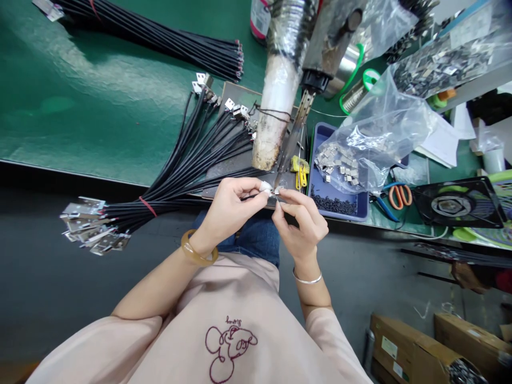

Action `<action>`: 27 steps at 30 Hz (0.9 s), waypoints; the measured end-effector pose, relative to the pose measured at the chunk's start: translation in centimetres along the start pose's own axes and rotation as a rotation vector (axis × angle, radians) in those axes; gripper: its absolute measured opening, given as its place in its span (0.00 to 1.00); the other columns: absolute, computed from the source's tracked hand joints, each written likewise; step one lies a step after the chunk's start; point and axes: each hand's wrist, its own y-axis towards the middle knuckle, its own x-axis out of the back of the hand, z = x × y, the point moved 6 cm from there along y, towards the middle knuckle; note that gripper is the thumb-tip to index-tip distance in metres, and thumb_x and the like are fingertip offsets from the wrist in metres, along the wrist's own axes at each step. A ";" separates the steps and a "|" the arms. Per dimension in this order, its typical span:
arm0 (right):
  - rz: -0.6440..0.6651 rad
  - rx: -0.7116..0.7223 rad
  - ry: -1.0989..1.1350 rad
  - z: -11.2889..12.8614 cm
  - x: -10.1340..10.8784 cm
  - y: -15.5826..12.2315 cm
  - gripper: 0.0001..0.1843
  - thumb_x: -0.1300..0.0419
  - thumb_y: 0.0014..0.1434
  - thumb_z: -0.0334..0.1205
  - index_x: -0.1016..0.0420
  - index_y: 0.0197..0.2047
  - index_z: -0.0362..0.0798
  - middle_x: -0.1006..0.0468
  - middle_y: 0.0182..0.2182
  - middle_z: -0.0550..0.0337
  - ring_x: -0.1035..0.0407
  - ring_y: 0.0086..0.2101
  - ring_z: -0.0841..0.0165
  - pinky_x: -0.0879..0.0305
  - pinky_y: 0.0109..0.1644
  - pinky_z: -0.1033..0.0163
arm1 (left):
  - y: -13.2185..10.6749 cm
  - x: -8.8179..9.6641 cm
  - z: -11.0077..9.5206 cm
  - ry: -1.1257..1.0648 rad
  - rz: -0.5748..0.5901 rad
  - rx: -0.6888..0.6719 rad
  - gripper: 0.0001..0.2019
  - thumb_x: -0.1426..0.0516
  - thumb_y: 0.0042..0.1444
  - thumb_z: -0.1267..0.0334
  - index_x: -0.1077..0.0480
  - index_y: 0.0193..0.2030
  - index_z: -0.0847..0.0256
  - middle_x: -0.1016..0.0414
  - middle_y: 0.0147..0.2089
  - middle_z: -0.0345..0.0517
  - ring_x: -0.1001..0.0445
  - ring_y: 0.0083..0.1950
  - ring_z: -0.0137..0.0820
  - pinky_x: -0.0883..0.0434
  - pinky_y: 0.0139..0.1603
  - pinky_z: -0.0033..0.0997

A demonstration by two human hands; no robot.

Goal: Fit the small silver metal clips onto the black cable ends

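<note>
My left hand [236,208] is closed in a pinch on what looks like the end of a black cable, mostly hidden by the fingers. White wrapping covers one of its fingertips. Facing it, my right hand [302,216] pinches a small shiny metal piece, largely covered by fingers. A soldering iron [294,130] points down from above, its tip close to both sets of fingertips. Left of my hands lies a fanned bundle of black cables [172,176], tied with a red band, with metal connectors [96,224] at the ends overhanging the table edge.
A blue tray [363,205] on the right holds metal connector shells [338,162] and small black parts. A white wrapped tube [274,112] hangs above the work spot. Solder spools [356,98], orange-handled pliers [399,196], a fan [460,204] and another cable bundle [168,37] lie around.
</note>
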 end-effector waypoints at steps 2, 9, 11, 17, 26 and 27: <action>0.008 -0.006 -0.009 -0.1 0.0 -0.1 0.12 0.36 0.58 0.24 0.29 0.37 0.52 0.15 0.42 0.56 0.18 0.39 0.69 0.18 0.44 0.64 | 0.0 0.0 0.1 0.011 0.005 0.005 0.06 0.40 0.53 0.66 0.25 0.27 0.66 0.34 0.23 0.37 0.38 0.25 0.22 0.38 0.28 0.22; 0.003 0.006 -0.010 0.2 0.3 -0.1 0.12 0.36 0.57 0.24 0.28 0.38 0.51 0.15 0.41 0.54 0.19 0.39 0.69 0.19 0.44 0.65 | -0.2 -0.1 0.2 0.035 -0.007 -0.002 0.07 0.40 0.53 0.65 0.24 0.27 0.65 0.32 0.23 0.38 0.37 0.25 0.23 0.37 0.28 0.22; -0.018 -0.011 -0.040 0.3 0.5 0.0 0.11 0.36 0.58 0.24 0.28 0.39 0.51 0.15 0.41 0.55 0.19 0.40 0.69 0.19 0.44 0.64 | -0.4 0.0 0.2 0.058 -0.012 -0.004 0.07 0.40 0.53 0.65 0.23 0.28 0.65 0.29 0.24 0.39 0.34 0.26 0.24 0.35 0.28 0.22; 0.046 -0.231 0.076 -0.6 0.3 0.5 0.07 0.37 0.60 0.27 0.26 0.35 0.50 0.16 0.40 0.58 0.20 0.41 0.68 0.21 0.40 0.65 | -0.7 0.0 -0.7 0.103 -0.028 -0.038 0.06 0.39 0.52 0.66 0.21 0.29 0.64 0.22 0.28 0.42 0.28 0.29 0.26 0.31 0.29 0.21; 0.073 -0.210 0.054 -0.3 -0.1 1.0 0.07 0.38 0.60 0.28 0.27 0.33 0.50 0.18 0.39 0.59 0.22 0.42 0.67 0.24 0.47 0.58 | -0.3 0.4 -0.2 0.087 -0.082 -0.005 0.08 0.39 0.51 0.64 0.22 0.26 0.65 0.27 0.23 0.41 0.36 0.23 0.24 0.38 0.24 0.23; 0.071 -0.207 0.047 -0.3 -0.1 1.0 0.07 0.38 0.60 0.28 0.27 0.33 0.50 0.18 0.39 0.59 0.22 0.42 0.67 0.24 0.47 0.58 | -0.2 0.4 -0.2 0.089 -0.087 -0.005 0.07 0.39 0.51 0.65 0.22 0.26 0.65 0.27 0.23 0.41 0.36 0.23 0.23 0.39 0.24 0.23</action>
